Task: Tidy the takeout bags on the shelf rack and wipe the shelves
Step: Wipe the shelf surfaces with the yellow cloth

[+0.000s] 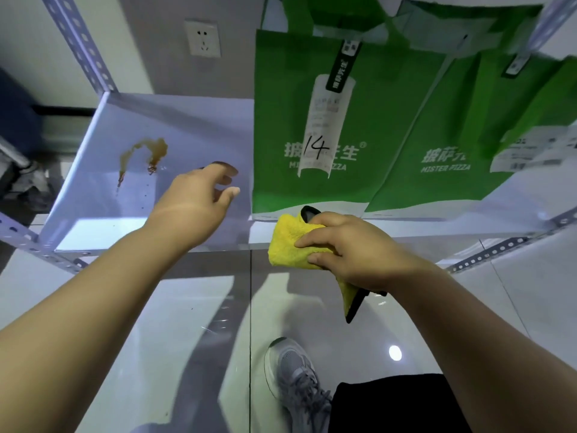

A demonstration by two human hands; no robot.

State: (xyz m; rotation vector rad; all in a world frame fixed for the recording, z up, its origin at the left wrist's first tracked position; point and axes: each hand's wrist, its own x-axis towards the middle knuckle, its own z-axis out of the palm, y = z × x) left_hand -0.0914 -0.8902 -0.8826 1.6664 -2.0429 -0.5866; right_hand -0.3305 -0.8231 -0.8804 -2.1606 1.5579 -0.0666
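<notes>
— While the right hand [352, 251] curls its fingers round the yellow cloth [290, 245], what's the left hand [196, 198] doing?
— Fingers loosely spread over the shelf [193, 126], perhaps touching it. A brown stain [146, 154] lies leftward; the green bag marked 14 [281, 120] stands just right.

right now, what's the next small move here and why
Probably carry the yellow cloth, gripped in the right hand at the front edge of the shelf, left to the brown spill and wipe it. The spill lies on bare shelf, left of the green bags, and the left hand hovers open, holding nothing.
</notes>
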